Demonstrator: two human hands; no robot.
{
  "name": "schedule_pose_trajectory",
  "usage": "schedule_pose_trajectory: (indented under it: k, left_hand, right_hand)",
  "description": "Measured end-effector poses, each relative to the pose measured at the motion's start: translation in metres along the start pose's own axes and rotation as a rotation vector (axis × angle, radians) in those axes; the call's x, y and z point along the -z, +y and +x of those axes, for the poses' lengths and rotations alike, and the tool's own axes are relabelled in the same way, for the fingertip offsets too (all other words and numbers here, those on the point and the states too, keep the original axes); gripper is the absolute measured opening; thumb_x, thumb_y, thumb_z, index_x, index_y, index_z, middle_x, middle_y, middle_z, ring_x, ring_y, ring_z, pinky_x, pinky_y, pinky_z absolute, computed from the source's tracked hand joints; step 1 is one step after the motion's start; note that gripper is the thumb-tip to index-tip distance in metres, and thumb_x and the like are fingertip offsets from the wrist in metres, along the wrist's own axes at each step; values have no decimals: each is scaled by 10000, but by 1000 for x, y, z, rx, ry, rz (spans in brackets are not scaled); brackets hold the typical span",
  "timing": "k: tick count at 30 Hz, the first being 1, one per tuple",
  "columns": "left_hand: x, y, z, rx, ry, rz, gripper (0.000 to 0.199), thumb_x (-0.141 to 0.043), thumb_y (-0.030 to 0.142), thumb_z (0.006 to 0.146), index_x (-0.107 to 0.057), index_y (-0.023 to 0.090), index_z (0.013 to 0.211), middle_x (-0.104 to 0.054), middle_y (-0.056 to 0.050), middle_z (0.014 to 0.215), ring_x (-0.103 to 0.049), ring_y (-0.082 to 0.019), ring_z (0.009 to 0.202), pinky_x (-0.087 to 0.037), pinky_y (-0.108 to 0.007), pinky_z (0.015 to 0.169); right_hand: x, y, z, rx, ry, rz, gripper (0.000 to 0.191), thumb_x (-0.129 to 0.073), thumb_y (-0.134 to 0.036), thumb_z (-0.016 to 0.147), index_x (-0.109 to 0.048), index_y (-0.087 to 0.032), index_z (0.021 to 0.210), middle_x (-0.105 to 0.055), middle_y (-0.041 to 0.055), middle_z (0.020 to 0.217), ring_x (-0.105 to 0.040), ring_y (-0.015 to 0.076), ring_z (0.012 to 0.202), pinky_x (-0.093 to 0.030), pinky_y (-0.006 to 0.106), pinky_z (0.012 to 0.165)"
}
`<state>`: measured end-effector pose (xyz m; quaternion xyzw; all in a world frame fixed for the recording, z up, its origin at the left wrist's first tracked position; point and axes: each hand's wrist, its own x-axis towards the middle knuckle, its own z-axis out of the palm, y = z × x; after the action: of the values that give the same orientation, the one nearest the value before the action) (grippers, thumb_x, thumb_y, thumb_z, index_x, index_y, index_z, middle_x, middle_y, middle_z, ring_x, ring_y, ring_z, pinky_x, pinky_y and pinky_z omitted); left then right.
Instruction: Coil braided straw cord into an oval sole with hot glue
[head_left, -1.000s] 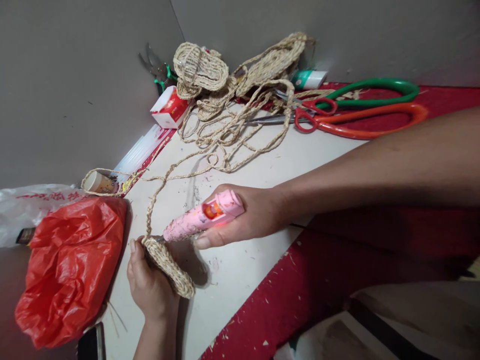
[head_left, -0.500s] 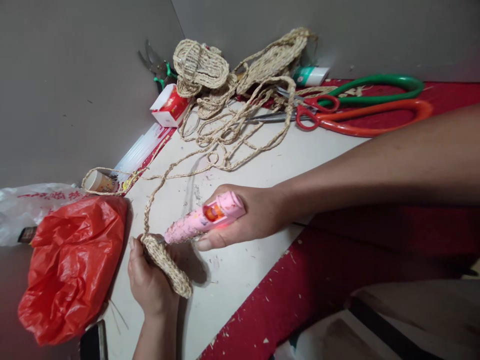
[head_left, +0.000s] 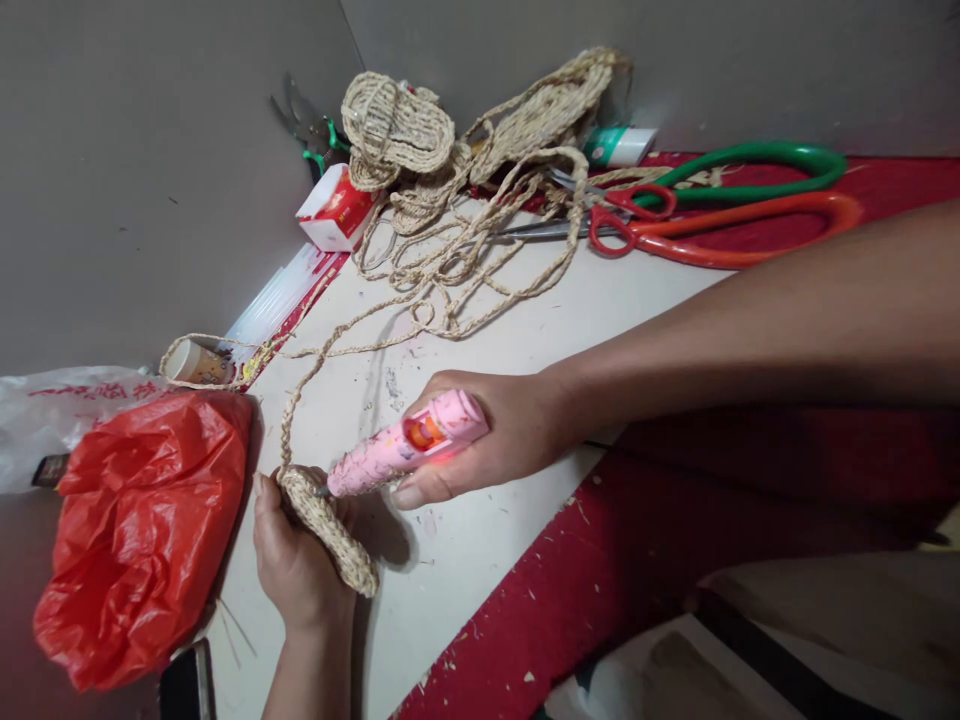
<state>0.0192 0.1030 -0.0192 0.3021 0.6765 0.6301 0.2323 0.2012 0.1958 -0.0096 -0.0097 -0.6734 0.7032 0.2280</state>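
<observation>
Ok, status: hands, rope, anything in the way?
Left hand holding rope coil; right hand gripping pink glue gun, tip at rope coil. Nothing seen blocking; big scissors lie farther off.

Red plastic bag point(head_left: 142, 530) overlapping a white bag point(head_left: 37, 425), phone point(head_left: 187, 685) nearby, paper cup point(head_left: 199, 362), red-and-white box point(head_left: 339, 210) beside green-handled pliers point(head_left: 304, 125), green-and-white tube point(head_left: 619, 147), red-handled scissors point(head_left: 619, 198) overlapping larger scissors point(head_left: 697, 243) with green and orange handles

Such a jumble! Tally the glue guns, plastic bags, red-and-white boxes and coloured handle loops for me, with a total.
Glue gun: 1
Plastic bags: 2 (red bag, white bag)
Red-and-white box: 1
Handle loops: 4 (2 red loops, green loop, orange loop)
Total: 8
</observation>
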Motion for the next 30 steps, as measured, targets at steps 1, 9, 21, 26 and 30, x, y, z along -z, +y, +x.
schedule_pose_trajectory:
  k: [1, 9, 21, 26, 30]
  left_hand:
    - [0, 0, 0, 85, 10, -62, 375, -504, 523, 827, -521, 189, 658, -454, 30, 512, -431, -121, 400, -348, -266, 400]
    - [0, 1, 0, 249, 60, -181, 365, -544, 525, 800, -481, 198, 650, -413, 50, 497, -403, -102, 399, -322, -247, 390]
    - [2, 0, 2, 168, 30, -226, 345, -570, 488, 788, -496, 192, 627, -452, 35, 531, -418, -104, 446, -339, -240, 411]
    - [5, 1, 7, 102, -2, -201, 380, -530, 521, 799, -498, 188, 619, -447, 34, 517, -412, -100, 434, -343, -244, 425]
    - [11, 3, 9, 3, 26, -87, 413, -473, 541, 810, -477, 192, 590, -395, 37, 478, -368, -102, 408, -305, -246, 398]
  right_hand:
    - [0, 0, 0, 9, 1, 1, 117, -587, -57, 797, -676, -77, 871, -353, -89, 500, -439, 47, 556, -426, 105, 638]
    - [2, 7, -2, -39, -1, -84, 176, -610, -206, 802, -673, -58, 871, -375, -70, 536, -391, 56, 567, -388, 148, 565]
    - [-1, 15, -5, -84, -27, -143, 421, -620, -354, 777, -331, -169, 533, -287, -73, 465, -247, 30, 446, -197, 197, 412]
    - [4, 6, -6, 51, -44, -637, 355, -575, -388, 794, -423, -158, 571, -433, -29, 500, -305, 57, 454, -234, 232, 478]
    - [9, 0, -5, -142, -182, -1199, 113, -602, -259, 717, -591, -147, 732, -615, 48, 676, -429, 120, 508, -206, 272, 512]
